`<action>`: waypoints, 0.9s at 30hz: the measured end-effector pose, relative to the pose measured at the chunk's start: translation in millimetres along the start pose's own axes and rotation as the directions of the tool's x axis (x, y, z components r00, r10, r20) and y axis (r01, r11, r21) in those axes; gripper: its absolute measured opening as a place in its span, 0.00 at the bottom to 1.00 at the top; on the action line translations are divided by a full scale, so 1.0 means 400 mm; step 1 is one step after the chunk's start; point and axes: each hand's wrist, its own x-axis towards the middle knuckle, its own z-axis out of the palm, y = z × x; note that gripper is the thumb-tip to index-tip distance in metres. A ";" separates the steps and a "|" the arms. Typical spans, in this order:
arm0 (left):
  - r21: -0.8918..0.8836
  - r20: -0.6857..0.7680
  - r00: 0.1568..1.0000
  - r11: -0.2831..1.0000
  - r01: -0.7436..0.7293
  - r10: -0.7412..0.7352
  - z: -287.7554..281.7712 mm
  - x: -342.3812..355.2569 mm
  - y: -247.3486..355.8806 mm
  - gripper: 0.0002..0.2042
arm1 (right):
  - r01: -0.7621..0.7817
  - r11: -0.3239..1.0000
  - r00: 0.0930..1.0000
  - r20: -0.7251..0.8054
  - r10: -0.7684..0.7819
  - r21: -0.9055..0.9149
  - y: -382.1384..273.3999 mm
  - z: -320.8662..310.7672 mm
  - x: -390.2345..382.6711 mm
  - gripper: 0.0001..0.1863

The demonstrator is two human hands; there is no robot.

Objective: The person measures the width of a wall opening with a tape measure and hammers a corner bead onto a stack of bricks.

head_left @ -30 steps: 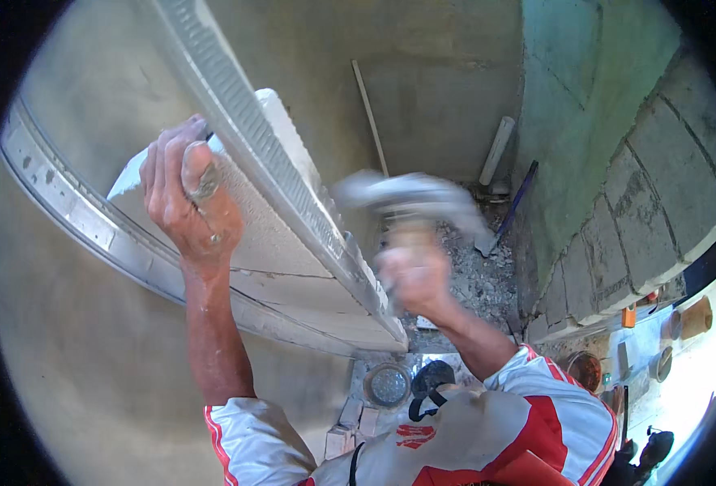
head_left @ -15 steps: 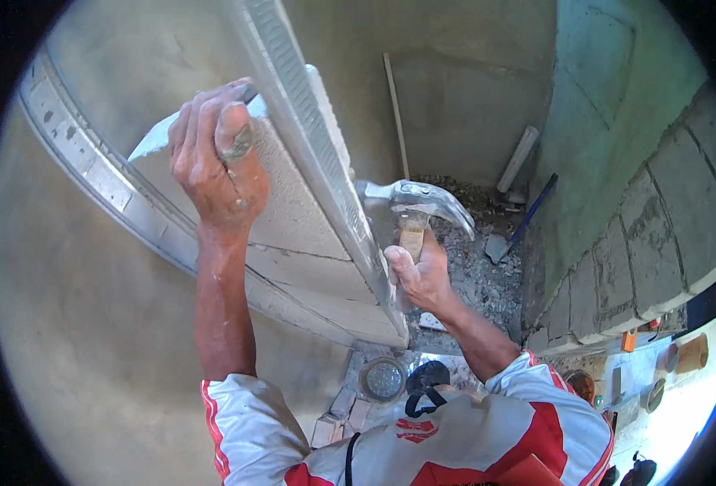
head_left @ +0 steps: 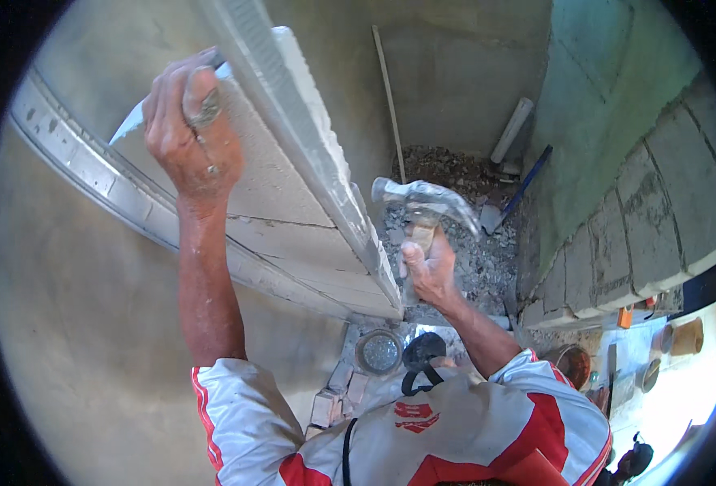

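Note:
My right hand (head_left: 431, 266) is wrapped round the short visible handle of a claw hammer (head_left: 427, 198); its metal head is blurred and stands a little right of the block wall, apart from it. A long metal straightedge (head_left: 293, 121) slants down along the right face of the pale block wall (head_left: 285, 190). At the wall's top, my left hand (head_left: 196, 138) is closed, fingers curled over the upper edge. A dark grey bit shows by its fingertips, too small to name. Grey mortar sticks to the thumb.
A curved metal channel (head_left: 102, 182) runs along the left wall. Rubble (head_left: 447, 162) covers the floor behind the hammer, with a blue-handled shovel (head_left: 528, 190) and a white pipe (head_left: 512, 130). Below stand a round bucket (head_left: 378, 352) and brick pieces (head_left: 329, 405). A block wall (head_left: 617, 235) rises at right.
The hammer head has moved away from the straightedge, to the right. My left hand and the wall top appear shifted left and up in view, with the grip unchanged.

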 end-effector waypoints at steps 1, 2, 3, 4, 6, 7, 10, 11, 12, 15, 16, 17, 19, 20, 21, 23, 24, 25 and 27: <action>0.016 0.002 1.000 1.000 0.024 -0.024 -0.003 0.002 0.003 0.12 | -0.058 0.998 0.998 0.014 0.057 0.025 -0.019 0.004 -0.012 0.26; 0.033 0.004 0.999 0.998 0.048 -0.048 -0.005 0.004 0.005 0.12 | -0.061 0.997 0.998 0.002 0.061 0.039 -0.005 0.004 -0.020 0.26; 0.025 0.015 0.999 0.999 0.035 -0.036 -0.008 0.004 0.005 0.12 | -0.083 0.996 0.997 0.003 0.083 0.040 0.021 0.005 -0.028 0.27; 0.023 0.055 0.995 0.996 0.087 -0.088 -0.015 0.002 0.005 0.12 | -0.106 0.993 0.994 0.004 0.106 0.048 0.024 0.010 -0.035 0.28; 0.022 0.112 0.986 0.993 0.120 -0.122 -0.029 0.002 0.002 0.13 | -0.095 0.995 0.996 -0.002 0.095 -0.032 0.010 0.002 -0.039 0.29; 0.017 0.120 0.978 0.985 0.171 -0.171 -0.036 -0.009 0.002 0.15 | -0.085 0.986 0.996 0.004 0.087 -0.141 0.004 -0.005 -0.044 0.30; -0.033 0.095 0.982 0.985 0.168 -0.164 -0.042 -0.038 0.054 0.24 | -0.112 0.994 0.993 -0.027 0.112 -0.015 0.032 -0.017 -0.063 0.30; -0.073 0.038 0.992 0.989 0.125 -0.123 -0.047 -0.058 0.080 0.32 | -0.136 0.991 0.990 -0.042 0.136 0.004 0.052 -0.023 -0.072 0.29; -0.015 0.069 0.988 0.990 0.142 -0.141 -0.058 -0.092 0.106 0.37 | -0.152 0.988 0.987 -0.055 0.152 0.010 0.063 -0.030 -0.078 0.29; 0.110 0.171 0.969 0.981 0.160 -0.177 -0.100 -0.254 0.182 0.47 | -0.100 0.995 0.981 -0.168 0.095 -0.020 0.099 -0.031 -0.118 0.24; 0.134 0.240 0.927 0.956 0.261 -0.287 -0.101 -0.305 0.226 0.49 | -0.113 0.994 0.978 -0.178 0.109 -0.013 0.122 -0.029 -0.135 0.24; 0.178 0.303 0.868 0.918 0.354 -0.394 -0.112 -0.343 0.261 0.51 | -0.204 0.979 0.971 -0.133 0.200 -0.013 0.135 -0.019 -0.153 0.22; 0.201 0.341 0.814 0.882 0.426 -0.471 -0.118 -0.430 0.271 0.51 | -0.298 0.954 0.951 -0.097 0.295 -0.015 0.156 -0.002 -0.184 0.21; 0.219 0.362 0.762 0.843 0.491 -0.537 -0.109 -0.442 0.274 0.52 | -0.316 0.946 0.945 -0.103 0.309 -0.067 0.164 0.008 -0.190 0.21; 0.208 0.371 0.765 0.850 0.483 -0.526 -0.101 -0.443 0.284 0.52 | -0.335 0.935 0.940 -0.111 0.323 -0.119 0.168 0.015 -0.192 0.21; 0.264 0.414 0.679 0.794 0.548 -0.606 -0.091 -0.446 0.309 0.48 | -0.348 0.932 0.935 -0.111 0.337 -0.098 0.161 0.026 -0.194 0.21; 0.259 0.427 0.679 0.801 0.540 -0.597 -0.086 -0.449 0.310 0.48 | -0.355 0.931 0.933 -0.102 0.346 -0.088 0.159 0.033 -0.195 0.22; 0.243 0.405 0.674 0.783 0.573 -0.618 -0.083 -0.456 0.309 0.50 | -0.359 0.930 0.931 -0.106 0.350 -0.080 0.162 0.044 -0.198 0.22; 0.225 0.391 0.667 0.769 0.599 -0.634 -0.078 -0.465 0.303 0.52 | -0.360 0.929 0.932 -0.071 0.355 -0.082 0.171 0.065 -0.204 0.25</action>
